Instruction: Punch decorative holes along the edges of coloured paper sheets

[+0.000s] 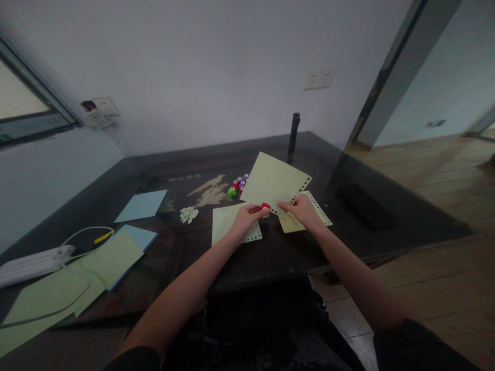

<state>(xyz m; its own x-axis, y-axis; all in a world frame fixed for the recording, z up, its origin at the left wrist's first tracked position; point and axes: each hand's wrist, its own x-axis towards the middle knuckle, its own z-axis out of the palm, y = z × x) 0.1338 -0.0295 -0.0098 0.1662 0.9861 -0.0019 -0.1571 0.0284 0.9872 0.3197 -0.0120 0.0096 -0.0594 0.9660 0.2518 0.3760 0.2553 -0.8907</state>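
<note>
My left hand [247,217] is closed on a small red craft punch [265,206], which sits at the lower corner of a pale yellow sheet of paper [273,178]. Between thumb and fingers, my right hand [302,210] pinches that same sheet by its lower right edge. A row of punched holes runs along this edge. Beneath my left hand lies another pale sheet [224,219] with holes on its near edge. A yellower sheet [291,223], holed on its right side, rests under my right hand. Several coloured punches [238,184] stand behind the raised sheet's left side.
A heap of paper cutouts [189,214] lies left of the sheets. Further left are blue paper [141,205], pale green sheets [112,263] and a white power strip [34,264] with cable. A black upright object [294,138] stands behind; a dark flat object [365,206] lies right.
</note>
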